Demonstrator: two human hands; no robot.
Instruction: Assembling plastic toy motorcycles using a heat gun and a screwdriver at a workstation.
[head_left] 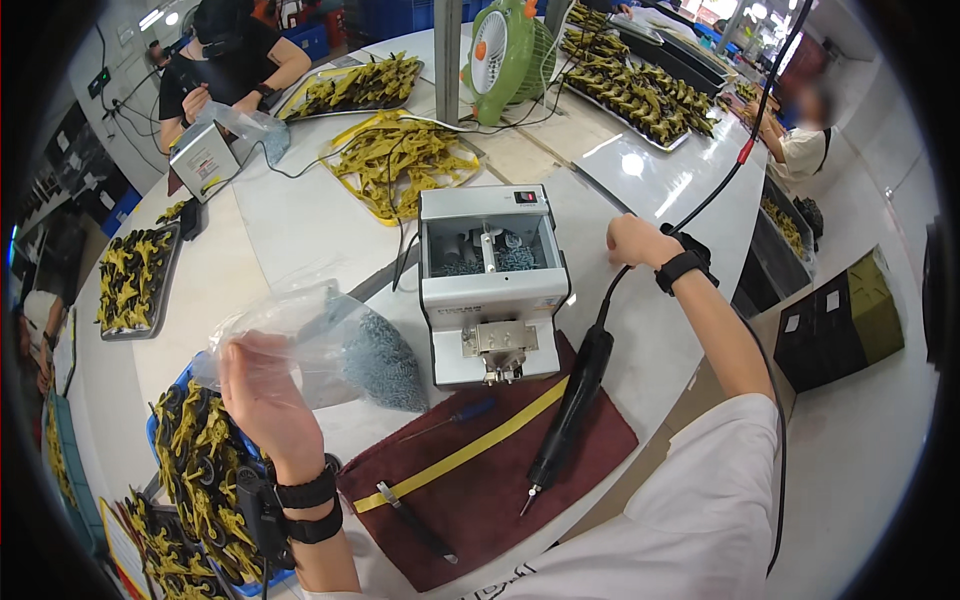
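My left hand (pixel 262 395) grips the open end of a clear plastic bag (pixel 300 335), fingers partly seen through the film. Small blue-grey screws (pixel 382 360) bulge in the bag's lower end, which rests on the table. Beside it stands a silver screw feeder (pixel 492 290), its open top bin holding more of these screws. Right of the feeder, my right hand (pixel 638 242) is closed with curled fingers; whatever it may hold is hidden. A black electric screwdriver (pixel 572 410) lies on a dark red cloth (pixel 480 500), its cable running up past my right wrist.
Tweezers (pixel 418 522), a blue-handled screwdriver (pixel 472 410) and a yellow strip (pixel 465 445) lie on the cloth. Trays of yellow-and-black parts (pixel 205 470) stand around the table. A green fan (pixel 505 60) stands behind the feeder. Two other people (pixel 235 65) work across and to the right.
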